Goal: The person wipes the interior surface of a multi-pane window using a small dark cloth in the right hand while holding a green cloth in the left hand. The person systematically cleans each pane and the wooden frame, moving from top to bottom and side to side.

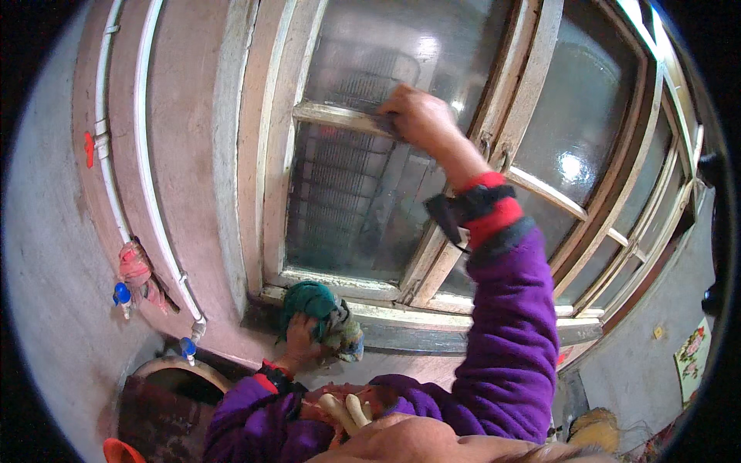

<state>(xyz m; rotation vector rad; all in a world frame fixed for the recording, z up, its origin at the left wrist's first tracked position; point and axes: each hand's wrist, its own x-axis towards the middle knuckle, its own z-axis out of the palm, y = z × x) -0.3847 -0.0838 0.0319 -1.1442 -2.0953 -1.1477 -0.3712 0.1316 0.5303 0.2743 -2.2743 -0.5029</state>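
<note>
My right hand (419, 118) is raised to the middle wooden crossbar (341, 117) of the window, its fingers curled round a dark bit of cloth, blurred and mostly hidden, against the bar and glass. My left hand (302, 344) rests low at the sill, on a bunched green cloth (310, 301) with a multicoloured patterned cloth (349, 335) beside it. Behind the hands stands the old wooden window frame (275, 173) with chipped pale paint. Its lower glass pane (347, 231) shows a ribbed shape behind it or reflected in it.
Two white pipes (147, 144) run down the left wall to blue-handled taps (188, 347); a red cloth (134, 263) wraps one. Below is a round-rimmed vessel (173, 364), partly covered. Metal handles (505, 157) stick out between the sashes. More panes continue right above the sill (417, 337).
</note>
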